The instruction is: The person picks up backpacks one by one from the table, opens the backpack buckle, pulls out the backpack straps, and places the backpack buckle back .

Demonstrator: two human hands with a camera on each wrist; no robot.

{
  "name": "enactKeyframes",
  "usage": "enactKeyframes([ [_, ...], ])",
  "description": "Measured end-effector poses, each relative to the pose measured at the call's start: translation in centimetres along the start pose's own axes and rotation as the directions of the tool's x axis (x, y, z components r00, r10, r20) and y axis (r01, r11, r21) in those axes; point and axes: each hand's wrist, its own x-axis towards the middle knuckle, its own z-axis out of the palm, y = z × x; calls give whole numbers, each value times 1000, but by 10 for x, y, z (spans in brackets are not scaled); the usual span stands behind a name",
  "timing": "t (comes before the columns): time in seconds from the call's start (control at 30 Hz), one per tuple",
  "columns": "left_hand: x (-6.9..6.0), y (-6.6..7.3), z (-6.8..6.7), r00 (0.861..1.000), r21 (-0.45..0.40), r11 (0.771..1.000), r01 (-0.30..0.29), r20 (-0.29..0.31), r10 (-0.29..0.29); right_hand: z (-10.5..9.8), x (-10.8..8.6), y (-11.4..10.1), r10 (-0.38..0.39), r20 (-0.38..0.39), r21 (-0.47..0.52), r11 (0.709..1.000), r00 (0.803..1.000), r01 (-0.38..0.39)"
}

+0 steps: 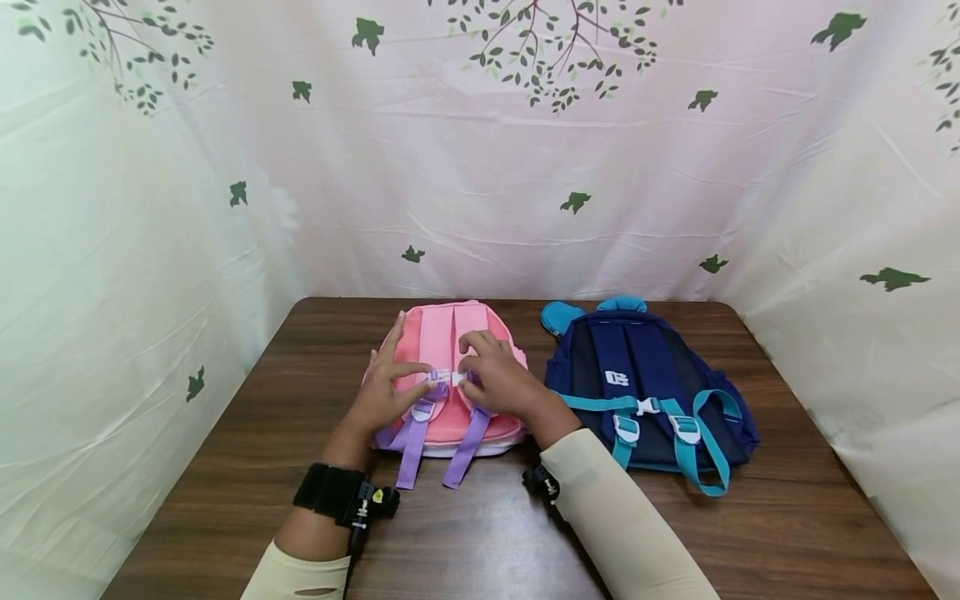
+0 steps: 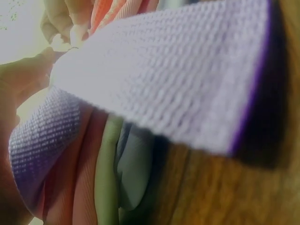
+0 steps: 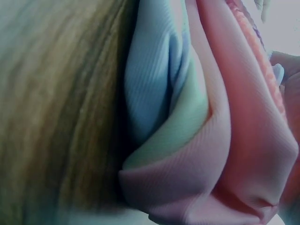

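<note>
A pink backpack (image 1: 435, 327) lies on the table with its shoulder straps facing up. Across the straps runs a purple band with a white buckle (image 1: 457, 378). My left hand (image 1: 380, 392) pinches the buckle's left part between thumb and index finger, the other fingers spread. From the right, my right hand (image 1: 500, 375) pinches the buckle's other side, fingers bent. In the left wrist view a purple strap (image 2: 178, 70) hangs close to the camera, covering much of the pinch. The right wrist view shows the backpack's folded side (image 3: 253, 112), with little of the hand.
A dark blue backpack (image 1: 577, 358) with turquoise straps lies to the right, its white buckle (image 1: 647, 406) fastened, a small turquoise pouch (image 1: 560, 317) at its top left. Both rest on a brown wooden table (image 1: 225, 467). A printed curtain (image 1: 480, 208) surrounds the back and sides.
</note>
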Motion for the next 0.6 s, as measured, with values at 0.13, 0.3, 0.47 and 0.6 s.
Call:
enactKeyframes([
  [0.13, 0, 1, 0, 999, -11, 999, -36, -14, 36, 0, 0, 0, -9, -11, -7, 1000, 1000, 9],
  [0.3, 0, 3, 1, 998, -19, 998, -53, -29, 52, 3, 0, 1, -21, -21, -9, 1000, 1000, 20],
  [0.47, 1, 5, 1, 998, -25, 998, -50, -33, 50, 5, 0, 2, -1, -19, 22, 1000, 1000, 1],
  [0.6, 1, 6, 1, 998, -41, 998, -56, -43, 54, 5, 0, 2, 32, -3, 67, 997, 999, -32],
])
